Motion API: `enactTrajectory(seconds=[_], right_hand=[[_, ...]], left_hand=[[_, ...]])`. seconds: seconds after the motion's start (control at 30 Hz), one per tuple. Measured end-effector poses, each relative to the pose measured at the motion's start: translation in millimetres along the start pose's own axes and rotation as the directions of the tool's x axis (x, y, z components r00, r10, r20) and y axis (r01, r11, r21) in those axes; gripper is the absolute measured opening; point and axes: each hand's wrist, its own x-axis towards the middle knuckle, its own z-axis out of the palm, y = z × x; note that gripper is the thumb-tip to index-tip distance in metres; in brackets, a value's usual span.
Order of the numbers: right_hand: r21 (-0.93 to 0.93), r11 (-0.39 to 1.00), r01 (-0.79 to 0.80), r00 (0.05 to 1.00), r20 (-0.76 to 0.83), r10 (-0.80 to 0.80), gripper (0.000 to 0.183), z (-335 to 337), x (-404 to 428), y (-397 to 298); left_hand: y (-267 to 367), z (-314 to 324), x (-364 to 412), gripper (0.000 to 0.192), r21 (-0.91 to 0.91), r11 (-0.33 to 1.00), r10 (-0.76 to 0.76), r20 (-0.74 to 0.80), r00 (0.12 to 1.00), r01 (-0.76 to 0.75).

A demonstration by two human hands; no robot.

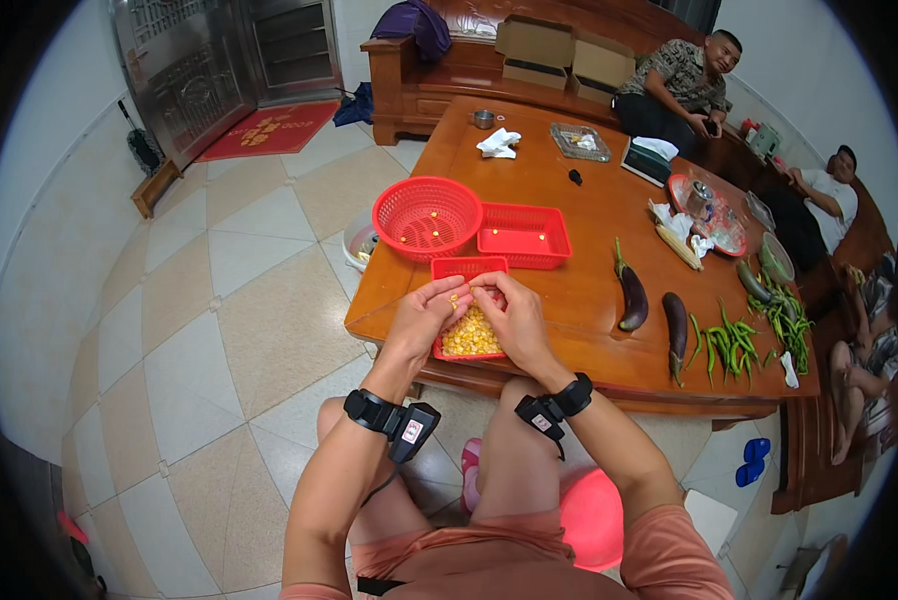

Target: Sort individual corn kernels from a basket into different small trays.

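Both hands are over a red plastic basket at the near left edge of the wooden table. My left hand is palm up with a few yellow corn kernels on its fingers. The fingertips of my right hand meet the left fingers; whether they pinch a kernel is too small to tell. Below the hands, many corn kernels fill the near part of the basket. Behind it stand a round red basket and a rectangular red basket, each with a few kernels inside.
On the wooden table lie eggplants, green chili peppers, a corn cob, a glass ashtray and a tissue box. A bucket stands left of the table. Several people sit on the benches beyond.
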Motion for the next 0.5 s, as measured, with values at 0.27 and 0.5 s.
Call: enactTrajectory(seconds=[0.27, 0.5], right_hand=[[0.049, 0.999, -0.021, 0.999, -0.028, 0.023, 0.013, 0.2, 0.7, -1.9], [0.116, 0.992, -0.040, 0.998, -0.033, 0.044, 0.013, 0.9, 5.0, 6.0]], left_hand=[[-10.4, -1.9, 5.0, 0.026, 0.151, 0.982, 0.112, -0.002, 0.994, -0.110], [-14.9, -0.6, 4.3, 0.023, 0.242, 0.954, 0.190, -0.025, 0.981, -0.179]])
